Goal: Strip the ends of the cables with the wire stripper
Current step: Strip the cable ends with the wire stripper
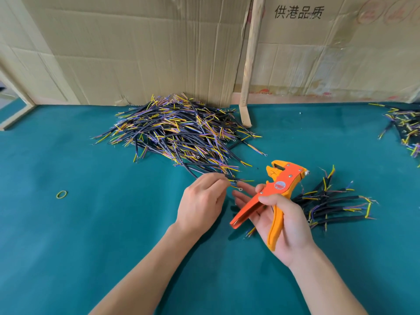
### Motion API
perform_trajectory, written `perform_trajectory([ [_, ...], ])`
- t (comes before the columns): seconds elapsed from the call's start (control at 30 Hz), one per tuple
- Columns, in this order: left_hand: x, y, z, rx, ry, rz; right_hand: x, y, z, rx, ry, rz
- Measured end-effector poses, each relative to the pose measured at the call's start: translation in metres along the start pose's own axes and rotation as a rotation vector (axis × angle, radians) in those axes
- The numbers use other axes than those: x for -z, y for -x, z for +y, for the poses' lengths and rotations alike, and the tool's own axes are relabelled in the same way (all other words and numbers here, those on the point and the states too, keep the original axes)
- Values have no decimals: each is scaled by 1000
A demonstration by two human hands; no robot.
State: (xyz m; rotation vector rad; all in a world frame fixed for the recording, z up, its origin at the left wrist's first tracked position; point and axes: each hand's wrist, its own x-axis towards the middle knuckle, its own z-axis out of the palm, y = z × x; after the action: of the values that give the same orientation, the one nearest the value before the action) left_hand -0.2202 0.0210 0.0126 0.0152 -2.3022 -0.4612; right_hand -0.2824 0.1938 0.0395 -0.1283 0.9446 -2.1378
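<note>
An orange wire stripper stands upright in my right hand, thumb over the top handle, its jaws up and pointing left. My left hand pinches the end of a black cable with thin coloured wires, at the near edge of a big cable pile. The two hands are close, with the cable's wire tips between them, just left of my right fingertips. A smaller heap of cables lies right behind my right hand.
A green cloth covers the table. A yellow rubber band lies at the left. Cardboard sheets and a wooden slat stand at the back. A third cable heap sits at the far right edge.
</note>
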Motion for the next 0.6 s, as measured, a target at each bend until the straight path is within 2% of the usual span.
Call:
perform_trajectory([
  [0.27, -2, 4, 2, -1, 3, 27, -2, -1, 2, 16, -41, 32],
  [0.43, 1, -1, 1, 333, 0, 61, -3, 0, 1, 25, -59, 39],
  [0.6, 5, -5, -3, 523, 58, 97, -5, 1, -1, 42, -82, 51],
])
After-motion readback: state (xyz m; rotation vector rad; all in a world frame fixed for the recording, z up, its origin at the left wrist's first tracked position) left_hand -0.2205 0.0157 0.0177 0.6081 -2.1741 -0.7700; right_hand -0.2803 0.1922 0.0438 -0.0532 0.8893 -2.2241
